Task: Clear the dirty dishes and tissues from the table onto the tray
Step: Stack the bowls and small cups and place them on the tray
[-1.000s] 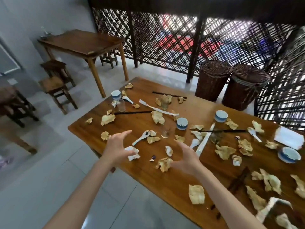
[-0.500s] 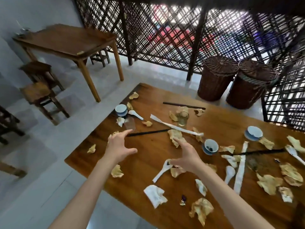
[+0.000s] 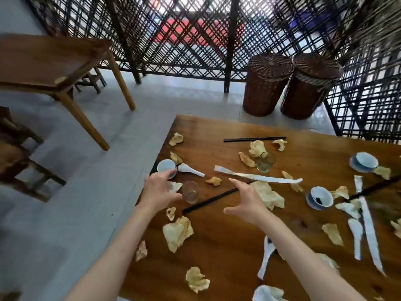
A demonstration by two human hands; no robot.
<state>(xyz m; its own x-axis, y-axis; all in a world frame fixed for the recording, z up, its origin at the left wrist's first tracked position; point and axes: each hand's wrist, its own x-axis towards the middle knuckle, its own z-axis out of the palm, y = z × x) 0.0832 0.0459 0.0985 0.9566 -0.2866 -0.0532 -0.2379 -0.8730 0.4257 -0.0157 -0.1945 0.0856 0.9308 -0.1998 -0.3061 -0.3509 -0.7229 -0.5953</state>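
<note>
The wooden table is strewn with several crumpled tissues, one large tissue near its left edge. My left hand hovers open beside a small clear glass, its fingertips near a little blue-rimmed bowl and a white spoon. My right hand is open above black chopsticks, holding nothing. A second glass, two more bowls and long paper wrappers lie farther right. No tray is in view.
Two brown wicker baskets stand behind the table against a dark lattice screen. Another wooden table with stools is to the left across a grey tiled floor. Another chopstick pair lies at the table's far side.
The view has swung left and closer to the table's left corner. Both hands have reached forward; my left hand now sits beside the clear glass and the bowl.
</note>
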